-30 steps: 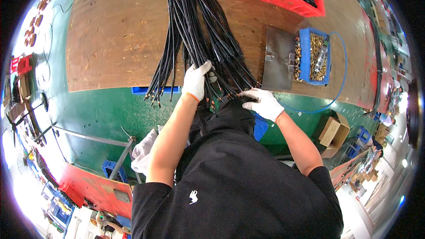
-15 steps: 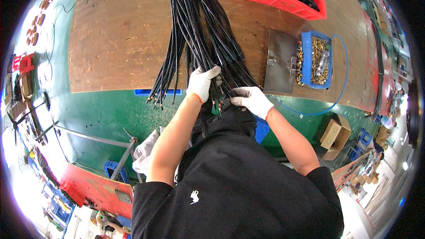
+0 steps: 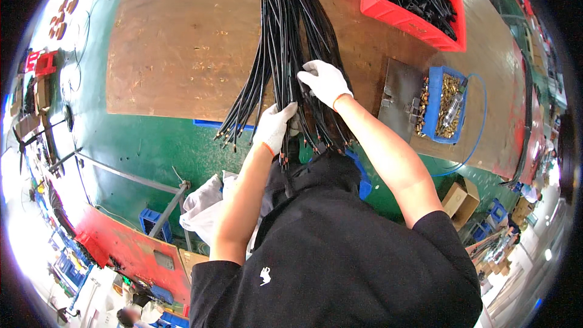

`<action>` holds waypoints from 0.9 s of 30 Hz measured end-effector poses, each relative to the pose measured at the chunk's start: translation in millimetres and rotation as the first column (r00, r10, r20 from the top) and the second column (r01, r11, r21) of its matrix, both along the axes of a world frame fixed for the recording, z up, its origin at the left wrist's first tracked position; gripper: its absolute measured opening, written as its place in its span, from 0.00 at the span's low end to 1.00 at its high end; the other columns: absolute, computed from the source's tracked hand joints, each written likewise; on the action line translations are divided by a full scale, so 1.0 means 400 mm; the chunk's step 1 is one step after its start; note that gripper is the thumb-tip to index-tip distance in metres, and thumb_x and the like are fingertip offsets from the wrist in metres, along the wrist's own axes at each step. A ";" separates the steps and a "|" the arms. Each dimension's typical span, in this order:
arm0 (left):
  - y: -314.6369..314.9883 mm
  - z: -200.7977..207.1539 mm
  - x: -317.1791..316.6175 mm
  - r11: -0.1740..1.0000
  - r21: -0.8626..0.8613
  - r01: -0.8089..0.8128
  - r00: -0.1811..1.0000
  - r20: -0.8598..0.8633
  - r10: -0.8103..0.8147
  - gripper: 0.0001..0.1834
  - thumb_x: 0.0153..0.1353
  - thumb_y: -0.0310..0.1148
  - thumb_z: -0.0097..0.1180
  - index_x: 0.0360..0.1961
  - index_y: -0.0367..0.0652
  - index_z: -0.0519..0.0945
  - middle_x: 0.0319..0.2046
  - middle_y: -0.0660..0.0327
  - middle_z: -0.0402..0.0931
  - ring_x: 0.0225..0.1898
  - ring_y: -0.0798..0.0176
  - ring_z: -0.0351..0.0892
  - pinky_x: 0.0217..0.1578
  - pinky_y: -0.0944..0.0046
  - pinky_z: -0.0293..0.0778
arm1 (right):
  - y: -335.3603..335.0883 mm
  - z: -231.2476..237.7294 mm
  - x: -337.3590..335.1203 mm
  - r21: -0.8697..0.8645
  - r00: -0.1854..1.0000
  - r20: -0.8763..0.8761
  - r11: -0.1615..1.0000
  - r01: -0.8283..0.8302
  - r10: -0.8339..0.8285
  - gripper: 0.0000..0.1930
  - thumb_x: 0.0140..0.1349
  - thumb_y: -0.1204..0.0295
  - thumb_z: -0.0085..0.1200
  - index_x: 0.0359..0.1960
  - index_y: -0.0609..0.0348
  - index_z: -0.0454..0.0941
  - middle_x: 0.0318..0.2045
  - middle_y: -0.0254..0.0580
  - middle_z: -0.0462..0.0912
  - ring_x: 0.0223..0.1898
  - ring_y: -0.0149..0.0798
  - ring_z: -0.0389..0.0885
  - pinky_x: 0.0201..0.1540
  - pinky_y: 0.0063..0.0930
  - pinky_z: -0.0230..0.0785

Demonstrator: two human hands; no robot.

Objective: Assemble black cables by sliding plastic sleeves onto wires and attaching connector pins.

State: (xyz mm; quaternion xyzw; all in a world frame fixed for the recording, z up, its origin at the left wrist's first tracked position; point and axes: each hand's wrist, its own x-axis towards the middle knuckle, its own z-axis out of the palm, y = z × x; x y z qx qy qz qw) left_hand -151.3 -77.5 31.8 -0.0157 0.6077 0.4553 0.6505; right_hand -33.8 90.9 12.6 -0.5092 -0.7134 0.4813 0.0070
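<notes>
A long bundle of black cables (image 3: pixel 282 36) runs over the table's near edge, its cut ends showing copper and fanning out toward me. My left hand (image 3: pixel 274 126), in a white glove, is closed around the middle strands close to their ends. Higher up, my gloved right hand (image 3: pixel 326 83) is over the right-hand strands, its fingers bent and a gap showing between thumb and forefinger. Whether it touches a cable cannot be made out. Loose strands hang on both sides of my left hand, some of them past the table edge.
On the wooden table (image 3: pixel 182 54), a red crate (image 3: pixel 413 24) of black parts stands at the far right. Nearer is a blue bin (image 3: pixel 432 103) of small brass-coloured pieces, beside a metal plate (image 3: pixel 395 88). A blue hose (image 3: pixel 486 106) curves around the bin. A cardboard box (image 3: pixel 461 203) sits below.
My right hand has left the cable ends and moved up and away from me along the bundle. The left hand keeps its grip on the strands. The whole view has shifted slightly.
</notes>
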 end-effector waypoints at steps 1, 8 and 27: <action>0.002 0.001 -0.001 1.000 0.015 0.005 1.000 0.000 -0.005 0.09 0.71 0.37 0.63 0.41 0.43 0.83 0.29 0.68 0.81 0.26 0.72 0.77 0.29 0.68 0.75 | 0.010 -0.006 0.020 -0.002 0.999 -0.051 1.000 0.010 -0.010 0.25 0.64 0.57 0.66 0.56 0.63 0.83 0.49 0.50 0.89 0.48 0.42 0.87 0.54 0.35 0.79; 0.041 0.038 0.018 0.997 -0.075 -0.017 0.999 -0.040 0.015 0.12 0.70 0.40 0.65 0.37 0.43 0.80 0.26 0.64 0.78 0.23 0.67 0.77 0.26 0.66 0.75 | 0.061 0.073 0.247 0.082 0.985 -0.118 0.987 0.135 -0.124 0.17 0.70 0.60 0.60 0.52 0.57 0.85 0.45 0.49 0.90 0.48 0.43 0.89 0.55 0.36 0.78; 0.043 -0.047 0.082 0.986 -0.118 -0.118 0.991 -0.076 0.110 0.20 0.69 0.50 0.67 0.32 0.45 0.78 0.22 0.63 0.77 0.18 0.67 0.74 0.20 0.65 0.71 | 0.825 0.203 0.652 0.660 0.923 0.267 0.751 0.034 -0.276 0.53 0.55 0.45 0.70 0.79 0.53 0.58 0.75 0.59 0.65 0.74 0.58 0.67 0.76 0.47 0.60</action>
